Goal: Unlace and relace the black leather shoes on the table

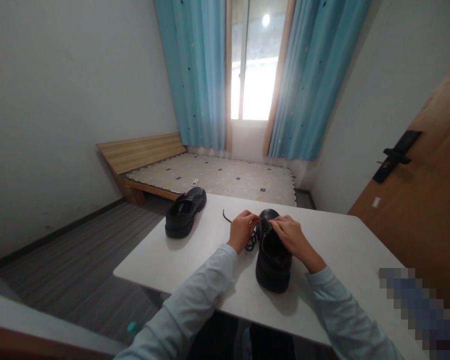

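- Nearest, both pale sleeves reach to a black shoe (273,260) standing near the tabletop's (345,245) front edge.
- Left hand (242,230) pinches the black lace (249,241) beside the shoe; right hand (291,235) pinches at the eyelets, fingers pressed together.
- Keeping the lace taut and the shoe steady should help the threading.
- Second shoe (185,212) sits well apart, left.
- No brand or writing is readable.
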The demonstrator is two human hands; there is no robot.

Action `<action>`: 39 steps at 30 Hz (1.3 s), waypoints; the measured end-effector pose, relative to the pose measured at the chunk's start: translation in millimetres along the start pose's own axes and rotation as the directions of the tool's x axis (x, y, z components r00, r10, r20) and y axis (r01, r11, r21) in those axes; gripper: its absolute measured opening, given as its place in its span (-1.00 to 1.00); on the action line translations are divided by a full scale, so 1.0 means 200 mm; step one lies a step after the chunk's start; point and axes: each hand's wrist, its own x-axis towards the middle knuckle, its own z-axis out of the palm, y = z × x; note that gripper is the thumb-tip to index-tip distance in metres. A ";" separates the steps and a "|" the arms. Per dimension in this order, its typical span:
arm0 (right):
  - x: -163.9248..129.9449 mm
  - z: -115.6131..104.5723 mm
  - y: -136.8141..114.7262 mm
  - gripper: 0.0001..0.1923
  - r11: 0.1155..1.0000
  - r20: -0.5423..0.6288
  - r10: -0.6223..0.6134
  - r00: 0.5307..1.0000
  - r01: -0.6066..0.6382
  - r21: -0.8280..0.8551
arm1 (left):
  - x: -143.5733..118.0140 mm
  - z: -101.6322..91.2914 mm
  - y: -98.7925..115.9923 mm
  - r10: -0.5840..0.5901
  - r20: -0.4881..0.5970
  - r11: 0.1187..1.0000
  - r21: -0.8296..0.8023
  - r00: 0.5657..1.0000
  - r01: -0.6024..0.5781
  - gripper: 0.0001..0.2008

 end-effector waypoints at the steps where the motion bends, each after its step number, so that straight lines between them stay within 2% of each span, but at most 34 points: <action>1: 0.00 0.00 -0.01 -0.65 0.998 -0.004 -0.004 1.000 0.004 -0.056 | 0.00 0.01 0.00 -0.006 -0.009 1.000 -0.009 1.000 0.006 -0.82; 4: 0.02 0.00 -0.02 -0.70 0.987 -0.011 0.028 1.000 -0.030 -0.155 | 0.01 0.02 0.00 -0.019 -0.020 0.999 -0.049 1.000 0.018 -0.84; 8: 0.03 0.00 -0.03 -0.62 0.976 -0.002 0.064 0.998 -0.063 -0.206 | 0.01 0.03 0.00 -0.026 -0.007 0.993 -0.118 1.000 0.025 -0.86; 16: 0.03 0.03 -0.02 -0.69 0.984 0.014 0.039 0.999 -0.036 -0.175 | 0.00 0.04 0.01 -0.058 -0.004 0.978 -0.199 0.998 0.056 -0.85; 24: 0.03 0.05 -0.02 -0.76 0.983 -0.034 0.031 0.999 -0.037 -0.180 | -0.01 0.01 0.04 0.076 0.009 0.982 -0.176 0.997 -0.073 -0.77; 31: 0.03 0.06 -0.01 -0.80 0.989 -0.114 0.116 0.987 -0.126 -0.082 | -0.01 0.01 0.06 0.069 0.104 0.965 -0.257 0.992 -0.040 -0.70; 39: 0.04 0.05 -0.03 -0.85 0.979 -0.082 0.173 0.981 -0.181 -0.091 | -0.01 -0.01 0.05 0.136 0.179 0.953 -0.291 0.974 -0.080 -0.64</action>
